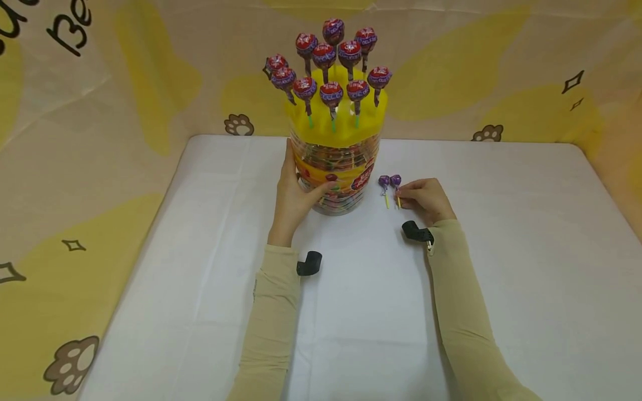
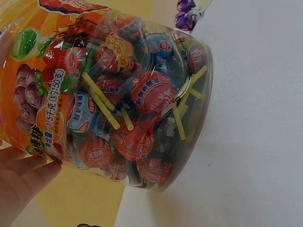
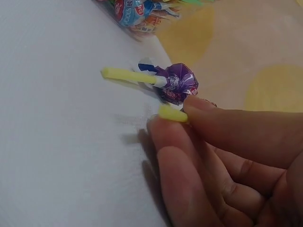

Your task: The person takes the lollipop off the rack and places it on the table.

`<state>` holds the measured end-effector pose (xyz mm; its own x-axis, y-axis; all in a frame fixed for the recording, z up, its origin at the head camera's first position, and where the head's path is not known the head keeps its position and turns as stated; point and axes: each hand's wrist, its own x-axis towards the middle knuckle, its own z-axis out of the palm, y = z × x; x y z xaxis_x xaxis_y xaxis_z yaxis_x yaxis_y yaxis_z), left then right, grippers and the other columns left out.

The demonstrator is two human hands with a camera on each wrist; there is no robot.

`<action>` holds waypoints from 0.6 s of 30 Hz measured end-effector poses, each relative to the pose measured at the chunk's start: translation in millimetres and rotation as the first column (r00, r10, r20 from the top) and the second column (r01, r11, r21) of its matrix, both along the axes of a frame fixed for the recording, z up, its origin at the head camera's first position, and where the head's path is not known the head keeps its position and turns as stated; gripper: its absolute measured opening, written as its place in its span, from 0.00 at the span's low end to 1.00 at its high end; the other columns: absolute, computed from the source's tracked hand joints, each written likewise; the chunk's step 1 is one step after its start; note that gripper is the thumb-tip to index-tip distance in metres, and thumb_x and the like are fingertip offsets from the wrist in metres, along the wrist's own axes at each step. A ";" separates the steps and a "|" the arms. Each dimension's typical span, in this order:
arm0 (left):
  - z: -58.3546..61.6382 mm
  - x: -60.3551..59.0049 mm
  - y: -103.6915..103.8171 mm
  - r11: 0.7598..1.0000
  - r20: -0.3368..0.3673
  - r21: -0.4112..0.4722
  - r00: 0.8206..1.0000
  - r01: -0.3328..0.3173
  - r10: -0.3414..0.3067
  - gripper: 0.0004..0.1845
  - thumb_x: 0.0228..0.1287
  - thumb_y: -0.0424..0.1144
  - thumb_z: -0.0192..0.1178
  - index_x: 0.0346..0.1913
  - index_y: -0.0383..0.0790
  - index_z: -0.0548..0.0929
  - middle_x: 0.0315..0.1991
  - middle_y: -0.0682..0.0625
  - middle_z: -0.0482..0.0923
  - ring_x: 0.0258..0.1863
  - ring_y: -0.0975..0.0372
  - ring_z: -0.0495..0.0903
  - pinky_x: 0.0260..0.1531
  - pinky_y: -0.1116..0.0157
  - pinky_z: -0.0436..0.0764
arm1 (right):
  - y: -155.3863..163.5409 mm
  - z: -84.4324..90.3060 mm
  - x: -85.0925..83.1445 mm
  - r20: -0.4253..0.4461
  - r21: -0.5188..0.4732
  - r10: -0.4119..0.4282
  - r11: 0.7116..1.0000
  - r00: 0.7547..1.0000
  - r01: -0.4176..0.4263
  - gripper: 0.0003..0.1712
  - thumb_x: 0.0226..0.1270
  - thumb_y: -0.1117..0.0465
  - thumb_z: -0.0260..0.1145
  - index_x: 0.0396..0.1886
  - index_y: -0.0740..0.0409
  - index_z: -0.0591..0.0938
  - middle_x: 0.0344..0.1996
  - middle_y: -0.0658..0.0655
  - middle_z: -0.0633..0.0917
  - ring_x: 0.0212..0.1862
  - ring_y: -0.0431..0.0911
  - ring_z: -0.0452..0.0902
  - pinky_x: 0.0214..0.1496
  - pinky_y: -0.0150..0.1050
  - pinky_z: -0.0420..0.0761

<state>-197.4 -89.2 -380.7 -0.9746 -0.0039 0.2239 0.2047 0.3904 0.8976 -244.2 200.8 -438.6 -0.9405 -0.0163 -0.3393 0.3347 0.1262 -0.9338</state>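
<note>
Purple lollipop (image 1: 396, 181) with yellow stick, flat on white tablecloth (image 1: 501, 250), just right of clear plastic lollipop jar (image 1: 335, 172). Stick pinched between thumb and fingertips of right hand (image 1: 425, 199); in right wrist view, fingers (image 3: 189, 156) bunched together and clamped on stick end, candy head mostly hidden behind thumb. Second purple lollipop (image 1: 384, 181) touching or nearly touching first one, on side nearer jar, own stick pale yellow-green and free of any grip; same sweet (image 3: 177, 82) lying just beyond fingertips in right wrist view.

Left of both sweets, jar upright, packed with wrapped lollipops in red, orange and blue, orange printed label across front. Left hand (image 1: 293, 192) pressed against jar's left side, fingers straight and together along wall, thumb reaching round front over label; in left wrist view, fingers (image 2: 21, 177) flat against label (image 2: 42, 94) near jar base.

Atop jar, yellow lid (image 1: 337, 120) studded with upright red-and-purple wrapped lollipops (image 1: 331, 61), sticks set into holes.

Behind jar, cream backdrop (image 1: 150, 83) with yellow patches and brown paw prints. Near jar, on each beige sleeve (image 1: 273, 312), black wrist mount (image 1: 308, 263).
</note>
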 end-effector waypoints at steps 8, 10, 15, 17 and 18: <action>0.2 0.2 -0.2 1.000 -0.007 0.007 1.000 0.002 -0.002 0.58 0.54 0.46 0.70 0.76 0.47 0.37 0.75 0.49 0.44 0.72 0.58 0.49 0.67 0.54 0.60 | -0.4 5.2 1.1 -0.057 0.218 0.105 0.972 0.993 -0.090 0.14 0.60 0.68 0.66 0.39 0.79 0.79 0.16 0.47 0.82 0.19 0.35 0.77 0.24 0.26 0.79; 0.5 0.5 -0.2 1.000 -0.006 0.002 1.000 0.000 0.000 0.58 0.54 0.46 0.70 0.76 0.47 0.37 0.75 0.48 0.44 0.72 0.58 0.49 0.67 0.55 0.60 | 0.2 5.8 1.1 -0.070 0.276 0.112 0.957 0.991 -0.089 0.15 0.60 0.67 0.67 0.39 0.78 0.80 0.16 0.47 0.81 0.19 0.35 0.76 0.25 0.26 0.78; 1.8 1.4 0.1 1.000 -0.003 -0.009 1.000 -0.005 0.005 0.57 0.54 0.45 0.70 0.76 0.46 0.38 0.75 0.48 0.45 0.72 0.57 0.49 0.67 0.56 0.60 | 1.8 6.7 1.9 -0.072 0.326 0.114 0.942 0.991 -0.085 0.15 0.61 0.65 0.67 0.40 0.76 0.81 0.19 0.47 0.82 0.21 0.35 0.76 0.27 0.26 0.78; 1.9 1.5 0.2 1.000 0.000 -0.007 1.000 -0.004 0.004 0.57 0.54 0.46 0.70 0.76 0.47 0.38 0.75 0.48 0.44 0.72 0.57 0.49 0.67 0.56 0.60 | 2.8 6.9 2.5 -0.075 0.319 0.110 0.944 0.991 -0.081 0.15 0.61 0.65 0.66 0.41 0.76 0.81 0.21 0.48 0.82 0.22 0.35 0.77 0.28 0.26 0.79; 1.9 1.6 0.2 1.000 0.001 -0.004 1.000 -0.002 0.002 0.57 0.54 0.46 0.70 0.76 0.47 0.37 0.75 0.48 0.44 0.72 0.58 0.49 0.67 0.56 0.60 | 3.4 7.1 2.8 -0.079 0.318 0.107 0.945 0.991 -0.076 0.15 0.62 0.65 0.66 0.41 0.76 0.81 0.22 0.48 0.83 0.23 0.35 0.77 0.28 0.26 0.79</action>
